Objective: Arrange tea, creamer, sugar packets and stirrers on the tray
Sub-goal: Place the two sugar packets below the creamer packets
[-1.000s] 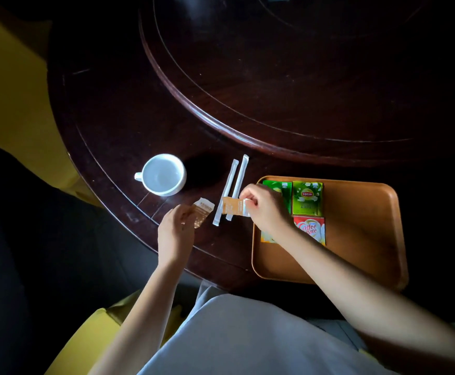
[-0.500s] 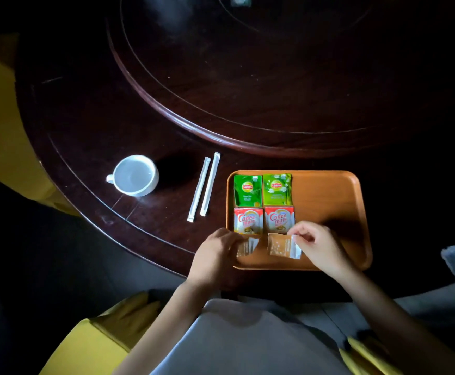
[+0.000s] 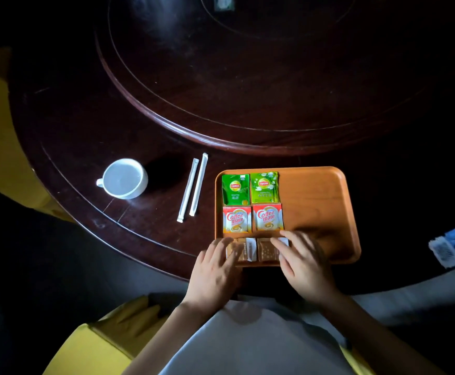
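Observation:
An orange tray (image 3: pixel 318 212) lies on the dark table. Along its left side sit two green tea packets (image 3: pixel 250 188) and, below them, two red and white creamer packets (image 3: pixel 253 220). Two brown sugar packets (image 3: pixel 253 249) lie side by side at the tray's near edge. My left hand (image 3: pixel 215 269) rests its spread fingers flat on the left sugar packet. My right hand (image 3: pixel 302 262) presses its spread fingers on the right one. Neither hand grips anything. Two white wrapped stirrers (image 3: pixel 193 187) lie on the table left of the tray.
A white cup (image 3: pixel 125 178) stands on the table left of the stirrers. A raised round turntable (image 3: pixel 248 77) fills the middle of the table behind the tray. Yellow chair cushions (image 3: pixel 91 347) are at the near left. A blue and white object (image 3: pixel 451 247) lies at far right.
Both hands carried the sugar packets from the table left of the tray onto the tray's near edge. They have let go and now lie flat on the packets.

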### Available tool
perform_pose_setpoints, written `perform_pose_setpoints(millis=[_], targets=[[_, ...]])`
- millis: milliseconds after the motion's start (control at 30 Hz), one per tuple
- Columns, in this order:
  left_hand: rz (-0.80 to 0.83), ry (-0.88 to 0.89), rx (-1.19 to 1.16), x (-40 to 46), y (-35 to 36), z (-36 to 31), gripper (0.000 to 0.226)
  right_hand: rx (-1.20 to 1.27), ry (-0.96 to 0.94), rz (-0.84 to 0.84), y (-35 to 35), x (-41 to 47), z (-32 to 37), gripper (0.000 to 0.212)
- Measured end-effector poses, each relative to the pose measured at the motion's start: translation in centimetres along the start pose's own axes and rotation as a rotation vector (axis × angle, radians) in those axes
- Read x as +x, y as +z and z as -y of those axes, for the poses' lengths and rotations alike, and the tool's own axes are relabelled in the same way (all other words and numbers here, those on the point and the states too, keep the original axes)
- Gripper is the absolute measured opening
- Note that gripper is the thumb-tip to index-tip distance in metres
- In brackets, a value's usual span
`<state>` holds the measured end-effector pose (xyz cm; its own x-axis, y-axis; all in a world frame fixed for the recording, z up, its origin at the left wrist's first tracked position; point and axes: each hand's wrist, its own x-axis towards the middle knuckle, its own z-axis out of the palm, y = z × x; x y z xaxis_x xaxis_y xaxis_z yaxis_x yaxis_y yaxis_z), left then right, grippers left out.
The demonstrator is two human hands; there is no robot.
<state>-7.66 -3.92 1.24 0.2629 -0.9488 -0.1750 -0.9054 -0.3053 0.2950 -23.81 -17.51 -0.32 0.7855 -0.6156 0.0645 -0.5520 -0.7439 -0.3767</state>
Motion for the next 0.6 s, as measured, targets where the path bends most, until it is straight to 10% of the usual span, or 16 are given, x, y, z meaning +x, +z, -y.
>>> perform_pose_setpoints(millis=[600], targets=[[0.067,0.066,0.167,-0.9,1.2,-0.1,0.057,-0.158,-0.043,0.304,0.4,-1.3,1.8,0.047]])
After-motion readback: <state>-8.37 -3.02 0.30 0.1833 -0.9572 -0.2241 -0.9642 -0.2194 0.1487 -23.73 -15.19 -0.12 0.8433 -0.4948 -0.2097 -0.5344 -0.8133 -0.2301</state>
